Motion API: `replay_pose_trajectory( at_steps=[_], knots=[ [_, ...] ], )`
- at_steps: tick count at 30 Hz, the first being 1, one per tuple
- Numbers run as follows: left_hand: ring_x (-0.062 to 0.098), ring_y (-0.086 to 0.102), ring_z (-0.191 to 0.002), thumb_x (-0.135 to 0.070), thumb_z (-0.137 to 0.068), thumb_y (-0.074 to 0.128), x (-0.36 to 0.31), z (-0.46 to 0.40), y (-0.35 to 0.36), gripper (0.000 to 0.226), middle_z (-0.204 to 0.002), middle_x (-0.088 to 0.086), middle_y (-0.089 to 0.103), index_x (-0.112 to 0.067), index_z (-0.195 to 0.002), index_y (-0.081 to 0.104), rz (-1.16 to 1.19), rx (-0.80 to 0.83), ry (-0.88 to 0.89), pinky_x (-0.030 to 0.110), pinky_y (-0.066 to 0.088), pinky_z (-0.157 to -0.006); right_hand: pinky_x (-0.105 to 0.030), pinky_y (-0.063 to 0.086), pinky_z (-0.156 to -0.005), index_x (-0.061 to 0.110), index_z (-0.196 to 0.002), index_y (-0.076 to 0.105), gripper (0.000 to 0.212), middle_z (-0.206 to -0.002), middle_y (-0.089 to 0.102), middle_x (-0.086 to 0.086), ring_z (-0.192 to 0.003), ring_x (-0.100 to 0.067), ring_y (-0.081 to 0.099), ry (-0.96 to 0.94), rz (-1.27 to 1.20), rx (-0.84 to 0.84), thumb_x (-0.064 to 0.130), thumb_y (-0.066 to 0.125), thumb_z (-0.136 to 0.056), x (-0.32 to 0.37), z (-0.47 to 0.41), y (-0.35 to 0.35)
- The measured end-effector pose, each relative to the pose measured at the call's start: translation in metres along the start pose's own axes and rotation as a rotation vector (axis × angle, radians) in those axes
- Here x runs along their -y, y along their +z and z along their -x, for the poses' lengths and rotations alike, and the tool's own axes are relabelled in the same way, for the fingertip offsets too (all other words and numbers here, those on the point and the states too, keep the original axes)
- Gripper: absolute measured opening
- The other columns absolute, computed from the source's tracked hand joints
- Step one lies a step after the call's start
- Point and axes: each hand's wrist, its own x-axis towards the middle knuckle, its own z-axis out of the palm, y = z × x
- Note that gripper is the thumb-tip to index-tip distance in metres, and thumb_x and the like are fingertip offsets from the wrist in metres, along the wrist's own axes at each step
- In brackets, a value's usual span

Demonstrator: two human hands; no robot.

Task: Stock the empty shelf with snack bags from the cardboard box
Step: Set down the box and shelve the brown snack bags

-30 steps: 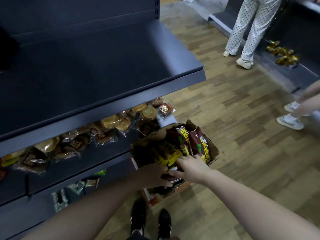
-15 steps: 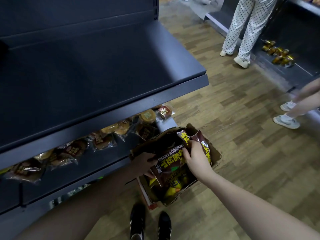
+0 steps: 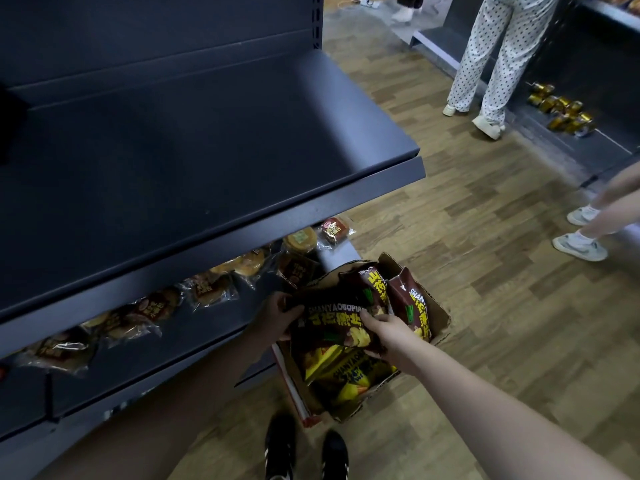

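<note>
A cardboard box [image 3: 438, 311] stands open on the floor beside the shelving, holding several brown and yellow snack bags. Over the box I hold a brown snack bag [image 3: 332, 323] between both hands. My left hand [image 3: 275, 315] grips its left edge and my right hand [image 3: 389, 332] grips its right side. Two more brown bags [image 3: 410, 303] stand upright at the box's far side, and yellow bags [image 3: 349, 375] lie underneath. The empty dark shelf [image 3: 194, 157] spreads above and to the left of the box.
The lower shelf [image 3: 207, 327] carries wrapped pastries [image 3: 207, 289]. My black shoes [image 3: 306, 452] stand just before the box. A person in dotted trousers [image 3: 491, 60] stands at the far aisle near gold cans [image 3: 561, 109]; another person's legs and white shoes [image 3: 581, 247] are at right.
Both hands reached into the box, took hold of a brown bag and raised it above the other bags. The view has shifted slightly.
</note>
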Motion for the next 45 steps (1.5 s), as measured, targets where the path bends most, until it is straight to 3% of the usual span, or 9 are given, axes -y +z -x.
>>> replay_pose_trajectory(
  at_steps=[5, 9, 13, 18, 24, 29, 35, 41, 45],
  knots=[
    [0.025, 0.061, -0.1, -0.019, -0.084, 0.069, -0.005, 0.004, 0.013, 0.044, -0.121, 0.007, 0.055, -0.015, -0.12, 0.045, 0.186, 0.074, -0.111, 0.032, 0.057, -0.068, -0.044, 0.049, -0.093, 0.0, -0.122, 0.046, 0.035, -0.112, 0.061, -0.014, -0.103, -0.028, 0.058, 0.047, -0.112, -0.01, 0.012, 0.06, -0.092, -0.008, 0.005, -0.002],
    [0.034, 0.058, -0.107, 0.003, -0.086, 0.061, -0.01, 0.003, 0.026, 0.046, -0.122, 0.005, 0.051, -0.026, -0.118, 0.045, 0.169, 0.118, -0.04, 0.039, 0.057, -0.068, -0.04, 0.05, -0.091, 0.008, -0.13, 0.041, 0.048, -0.12, 0.058, -0.013, -0.107, -0.027, 0.057, 0.106, 0.059, 0.052, 0.007, 0.064, -0.088, -0.005, 0.008, -0.003],
    [0.026, 0.049, -0.111, 0.007, -0.087, 0.056, -0.02, -0.003, 0.029, 0.05, -0.124, 0.006, 0.049, -0.02, -0.129, 0.048, 0.15, 0.092, -0.085, 0.036, 0.052, -0.073, -0.036, 0.051, -0.083, 0.01, -0.126, 0.043, 0.046, -0.12, 0.055, -0.008, -0.106, -0.025, 0.058, -0.198, 0.677, -0.32, 0.03, 0.061, -0.089, 0.003, 0.019, -0.002],
    [0.021, 0.049, -0.112, 0.001, -0.086, 0.057, -0.029, -0.006, 0.027, 0.052, -0.125, 0.0, 0.053, -0.032, -0.126, 0.052, 0.022, 0.253, -0.184, 0.03, 0.049, -0.069, -0.041, 0.041, -0.094, 0.01, -0.127, 0.043, 0.048, -0.123, 0.047, -0.01, -0.116, -0.029, 0.045, -0.57, 0.731, -0.816, 0.024, 0.061, -0.085, 0.004, 0.027, -0.025],
    [0.022, 0.052, -0.102, 0.001, -0.085, 0.061, -0.017, -0.016, 0.04, 0.06, -0.121, 0.008, 0.052, -0.022, -0.137, 0.043, -0.309, 0.244, -0.083, 0.03, 0.051, -0.07, -0.036, 0.026, -0.109, 0.01, -0.148, 0.02, 0.074, -0.145, 0.033, -0.016, -0.133, -0.034, 0.029, -0.386, 0.995, -0.425, 0.015, 0.058, -0.084, 0.003, -0.007, -0.044],
    [0.025, 0.045, -0.122, -0.012, -0.081, 0.067, -0.001, -0.017, 0.046, 0.056, -0.132, 0.013, 0.044, -0.013, -0.133, 0.045, -0.649, -0.089, 0.204, 0.028, 0.037, -0.094, -0.042, 0.034, -0.102, 0.034, -0.146, 0.019, 0.075, -0.134, 0.035, -0.016, -0.12, -0.037, 0.034, -0.32, 1.008, -0.419, 0.012, 0.054, -0.083, 0.007, -0.007, -0.04],
    [0.03, 0.033, -0.123, 0.006, -0.082, 0.043, -0.007, -0.006, 0.068, 0.045, -0.129, 0.014, 0.03, -0.011, -0.124, 0.039, -0.852, -0.164, 0.362, 0.035, 0.036, -0.098, -0.041, 0.036, -0.096, 0.042, -0.144, 0.021, 0.068, -0.111, 0.049, -0.005, -0.11, -0.029, 0.043, -0.453, 1.15, -0.504, 0.037, 0.053, -0.084, 0.001, 0.001, -0.044],
    [0.033, 0.03, -0.125, -0.041, -0.09, 0.048, -0.008, 0.004, 0.103, 0.046, -0.132, 0.011, 0.035, -0.015, -0.126, 0.04, -1.069, -0.026, 0.226, 0.051, 0.038, -0.095, -0.034, 0.046, -0.068, 0.037, -0.138, 0.032, 0.054, -0.103, 0.037, 0.0, -0.101, -0.026, 0.05, -0.667, 1.141, -0.434, 0.043, 0.049, -0.087, 0.001, 0.004, -0.019],
    [0.035, 0.004, -0.141, -0.038, -0.088, 0.045, 0.002, 0.002, 0.107, 0.056, -0.15, 0.016, 0.015, -0.017, -0.139, 0.034, -1.081, -0.019, 0.133, 0.062, 0.02, -0.105, -0.044, 0.051, -0.079, 0.019, -0.132, 0.05, 0.058, -0.129, 0.046, -0.014, -0.116, -0.032, 0.043, -0.73, 1.353, -0.556, 0.041, 0.052, -0.078, -0.004, -0.007, 0.001]
  ],
)
